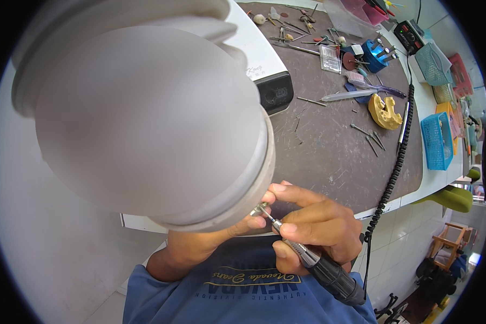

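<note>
My right hand (321, 229) is closed round a black and silver rotary handpiece (329, 275), held at a slant with its thin bur pointing up and left. The bur's tip meets or nearly meets a small shiny metal piece (258, 209), perhaps a dental casting. My left hand (200, 245) pinches that piece between its fingertips. Much of this hand is covered by a large white rounded fixture (156, 124), lamp-like in shape. The fingertips of both hands are close together at the table's near edge.
On the brown mat (329, 162) lie a tan dental model (384, 112), loose burs (370, 136), a toothbrush (372, 86) and a blue bur stand (377, 55). A coiled black cord (397, 167) runs along the right side. A blue basket (436, 141) stands beyond it.
</note>
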`<control>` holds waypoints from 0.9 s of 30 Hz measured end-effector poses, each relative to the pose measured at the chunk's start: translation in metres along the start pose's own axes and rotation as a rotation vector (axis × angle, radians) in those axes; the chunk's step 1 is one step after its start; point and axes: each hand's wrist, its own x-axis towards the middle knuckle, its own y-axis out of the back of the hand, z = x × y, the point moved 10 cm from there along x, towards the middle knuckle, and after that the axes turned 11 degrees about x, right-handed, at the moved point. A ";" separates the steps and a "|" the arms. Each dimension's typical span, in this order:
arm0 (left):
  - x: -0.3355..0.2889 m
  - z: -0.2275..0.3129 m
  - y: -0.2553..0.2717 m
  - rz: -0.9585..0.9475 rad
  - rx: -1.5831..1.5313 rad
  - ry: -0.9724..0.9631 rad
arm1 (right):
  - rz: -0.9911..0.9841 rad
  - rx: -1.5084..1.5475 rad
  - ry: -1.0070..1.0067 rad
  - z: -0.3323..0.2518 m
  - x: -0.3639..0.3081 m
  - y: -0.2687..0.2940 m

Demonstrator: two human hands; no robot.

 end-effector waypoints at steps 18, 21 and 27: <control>-0.005 -0.003 0.005 -0.001 0.031 -0.038 | 0.013 0.057 -0.036 0.000 -0.002 0.005; -0.005 0.004 -0.008 0.043 0.045 0.111 | 0.014 0.061 -0.011 0.002 -0.003 0.005; -0.004 0.008 -0.004 0.046 0.196 0.035 | -0.057 0.031 -0.063 0.001 0.003 0.001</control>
